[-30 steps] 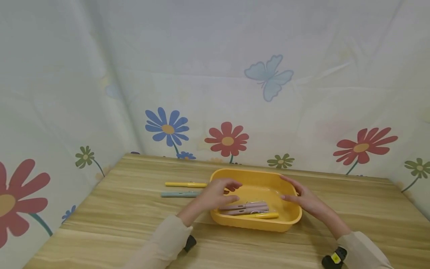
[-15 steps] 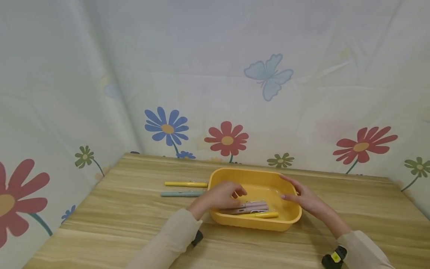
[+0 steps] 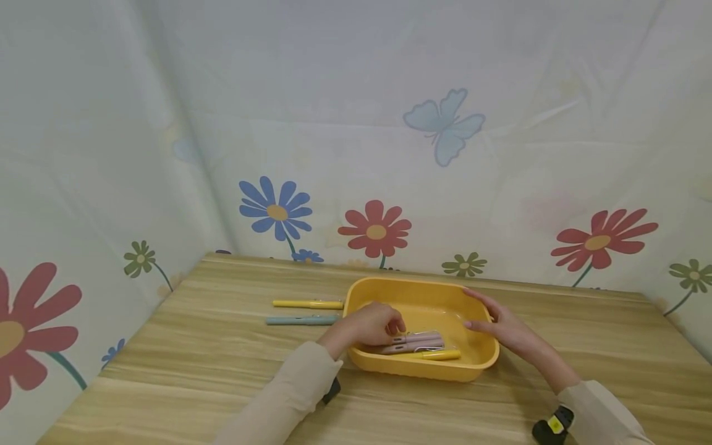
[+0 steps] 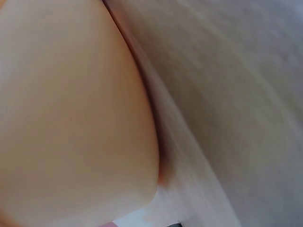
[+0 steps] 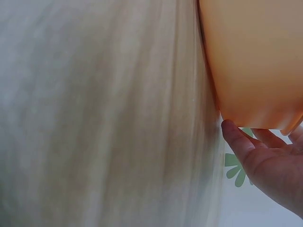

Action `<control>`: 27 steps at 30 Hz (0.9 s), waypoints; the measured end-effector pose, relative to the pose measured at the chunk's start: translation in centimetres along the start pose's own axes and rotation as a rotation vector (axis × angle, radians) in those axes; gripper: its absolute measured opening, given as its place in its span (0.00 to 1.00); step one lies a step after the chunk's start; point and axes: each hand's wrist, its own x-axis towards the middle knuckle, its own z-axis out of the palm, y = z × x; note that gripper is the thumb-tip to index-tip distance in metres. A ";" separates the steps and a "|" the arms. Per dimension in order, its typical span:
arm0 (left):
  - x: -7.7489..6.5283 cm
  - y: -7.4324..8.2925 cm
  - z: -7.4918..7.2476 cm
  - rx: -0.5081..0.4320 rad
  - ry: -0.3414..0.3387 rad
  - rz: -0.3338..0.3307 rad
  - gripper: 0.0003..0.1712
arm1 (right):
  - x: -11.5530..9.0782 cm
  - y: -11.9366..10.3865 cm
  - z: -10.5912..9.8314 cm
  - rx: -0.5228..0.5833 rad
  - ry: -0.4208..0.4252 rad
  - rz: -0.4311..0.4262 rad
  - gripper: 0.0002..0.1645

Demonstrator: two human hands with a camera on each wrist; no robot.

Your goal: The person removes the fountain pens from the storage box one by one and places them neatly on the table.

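Observation:
A yellow plastic basket (image 3: 411, 369) stands on the table, its outer wall (image 4: 75, 113) filling much of the left wrist view. Inside lie two pale pink pens (image 3: 427, 340) with metal clips and a yellow pen (image 3: 444, 355), near the front wall. My left hand (image 3: 369, 324) reaches over the basket's left side, fingers bent down at the pink pens' left ends; its fingertips are hidden, and I cannot tell whether they pinch a pen. My right hand (image 3: 510, 330) grips the basket's right end, thumb inside the rim, other fingers outside.
Left of the basket, a yellow pen (image 3: 308, 304) and a blue-green pen (image 3: 302, 320) lie side by side on the wood-grain table (image 3: 183, 371). A white flowered curtain (image 3: 356, 154) hangs behind the table's back edge.
My left hand has moved right and down into the basket, its fingers bending in over the pink pens' ends. The right hand and the basket have stayed in place.

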 end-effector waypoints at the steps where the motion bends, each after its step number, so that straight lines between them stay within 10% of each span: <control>1: 0.0 0.0 0.0 0.007 -0.002 -0.001 0.10 | 0.0 0.0 0.0 -0.001 0.000 -0.001 0.42; 27: 0.2 -0.2 0.3 0.039 -0.023 -0.037 0.10 | 0.0 0.1 0.0 -0.019 -0.001 -0.008 0.41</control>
